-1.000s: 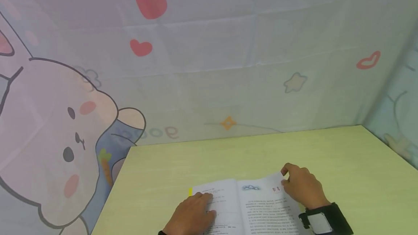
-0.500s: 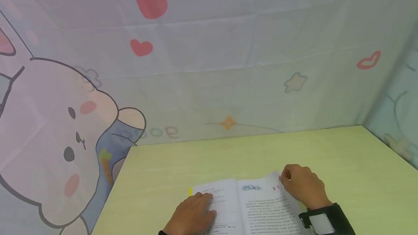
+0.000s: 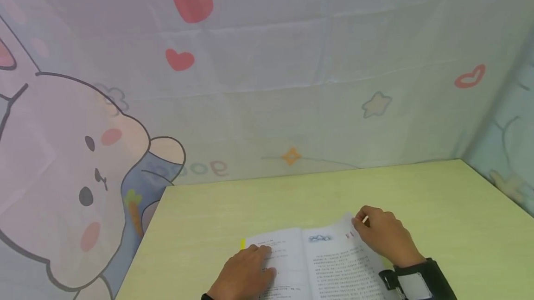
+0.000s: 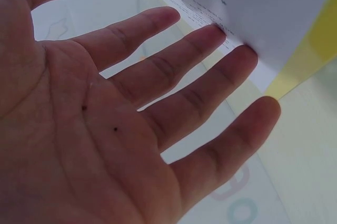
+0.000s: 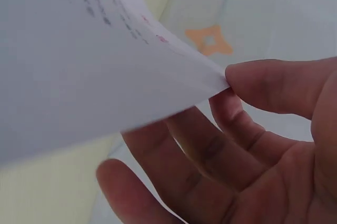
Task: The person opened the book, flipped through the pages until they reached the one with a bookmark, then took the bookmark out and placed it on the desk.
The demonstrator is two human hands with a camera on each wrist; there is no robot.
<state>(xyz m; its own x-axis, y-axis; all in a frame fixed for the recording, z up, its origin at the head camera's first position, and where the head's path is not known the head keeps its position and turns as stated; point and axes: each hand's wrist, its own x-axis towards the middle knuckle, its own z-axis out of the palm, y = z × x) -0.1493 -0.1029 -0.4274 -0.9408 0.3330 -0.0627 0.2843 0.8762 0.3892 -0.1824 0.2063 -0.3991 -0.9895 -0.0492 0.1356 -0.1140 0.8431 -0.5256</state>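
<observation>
An open book (image 3: 288,249) lies at the near side of the table, with printed text and a small blue drawing on its right page. My left hand (image 3: 245,272) rests on the left page, fingers fairly straight; in the left wrist view its fingertips (image 4: 246,55) touch the paper near the yellow edge. My right hand (image 3: 385,234) pinches the top outer corner of the right-hand page (image 5: 131,87) between thumb and index finger. That corner is lifted and curves up, while the other fingers extend beneath the sheet.
The pale yellow-green table (image 3: 233,207) extends behind and beside the book. A cloth backdrop (image 3: 267,68) printed with a rabbit, hearts and stars hangs along the table's back edge. A black strap with a pale square device (image 3: 415,286) sits on the right wrist.
My right hand has closed its thumb and finger on the page corner and moved slightly left, lifting and curling the corner. The left hand stays in place on the left page.
</observation>
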